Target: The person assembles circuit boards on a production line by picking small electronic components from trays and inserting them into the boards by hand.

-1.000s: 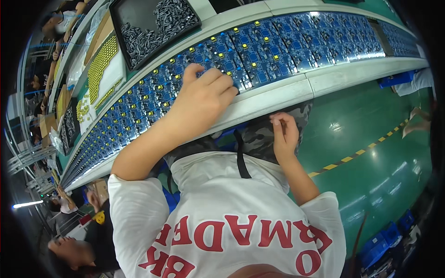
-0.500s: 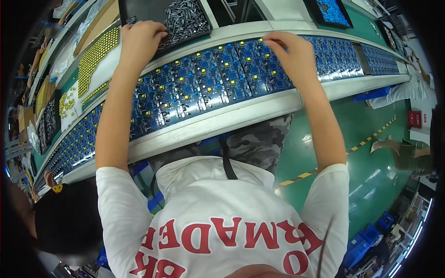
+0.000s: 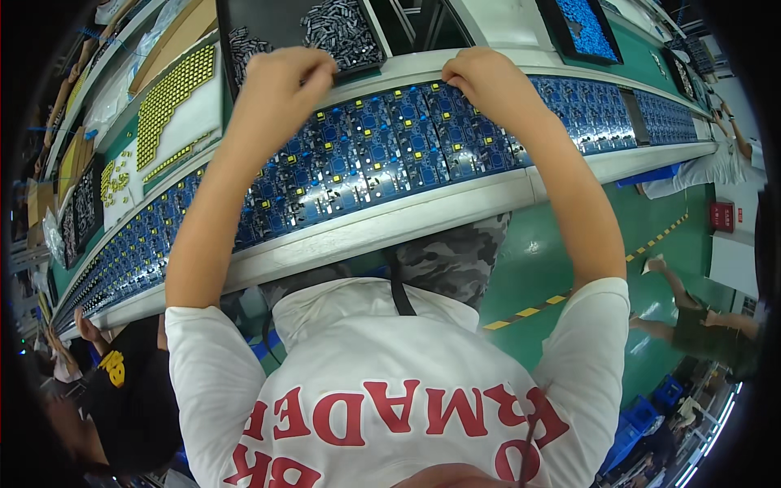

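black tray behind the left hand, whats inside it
The black tray holds small dark parts, heaped left and right of bare floor; whatever the left hand covers there is hidden.

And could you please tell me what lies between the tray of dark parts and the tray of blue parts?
The head view shows a dark framed section, then a pale panel, between the dark-parts tray and the blue-parts tray.

a glossy green floor [image 3: 561,244] bears a yellow-and-black striped line [image 3: 529,312]. right of the line's upper end, a red box [image 3: 722,216] shows above a white panel [image 3: 730,262]; below the line are blue bins [image 3: 625,439] and a glowing strip light [image 3: 723,423].
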A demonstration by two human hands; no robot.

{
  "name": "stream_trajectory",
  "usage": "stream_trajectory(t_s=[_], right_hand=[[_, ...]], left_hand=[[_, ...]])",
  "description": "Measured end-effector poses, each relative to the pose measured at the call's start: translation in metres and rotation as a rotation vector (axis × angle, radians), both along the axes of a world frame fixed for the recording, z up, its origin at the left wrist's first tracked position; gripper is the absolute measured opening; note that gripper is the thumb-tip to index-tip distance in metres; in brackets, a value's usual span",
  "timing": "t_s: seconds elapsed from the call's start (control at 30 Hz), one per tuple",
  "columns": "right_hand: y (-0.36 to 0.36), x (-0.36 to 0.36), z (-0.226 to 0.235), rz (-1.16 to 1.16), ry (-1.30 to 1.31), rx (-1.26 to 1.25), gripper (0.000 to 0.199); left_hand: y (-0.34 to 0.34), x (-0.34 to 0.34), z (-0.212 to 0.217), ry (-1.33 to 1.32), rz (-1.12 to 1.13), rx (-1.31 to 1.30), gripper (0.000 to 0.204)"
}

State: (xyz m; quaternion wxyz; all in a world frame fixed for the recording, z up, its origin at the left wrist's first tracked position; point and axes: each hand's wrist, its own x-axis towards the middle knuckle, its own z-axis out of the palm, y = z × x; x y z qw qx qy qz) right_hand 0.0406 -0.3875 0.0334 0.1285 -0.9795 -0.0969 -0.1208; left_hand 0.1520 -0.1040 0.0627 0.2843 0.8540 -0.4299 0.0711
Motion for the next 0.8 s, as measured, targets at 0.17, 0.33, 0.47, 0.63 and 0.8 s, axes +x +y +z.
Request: stream_trajectory(t_s=[0.17, 0.33, 0.47, 0.63, 0.8], right_hand=[[0.002, 0.001, 0.0, 0.011, -0.006, -0.014, 0.01], [-0.004, 0.005, -0.005, 0.046, -0.025, -0.028, 0.01], [-0.006, 0.006, -0.009, 0.069, -0.036, -0.031, 0.01], [0.0, 0.006, -0.01, 0.021, -0.028, -0.13, 0.011], [-0.012, 0.007, 0.026, -0.03, 0.077, -0.042, 0.018]], left_hand=[[-0.019, -0.035, -0.001, 0.242, -0.187, -0.011, 0.02], [-0.035, -0.047, -0.005, 0.418, -0.239, -0.057, 0.018], [-0.043, -0.05, -0.006, 0.586, -0.148, -0.021, 0.019], [-0.053, -0.049, -0.017, 0.603, -0.186, -0.018, 0.015], [-0.058, -0.045, -0.023, 0.595, -0.187, -0.067, 0.015]])
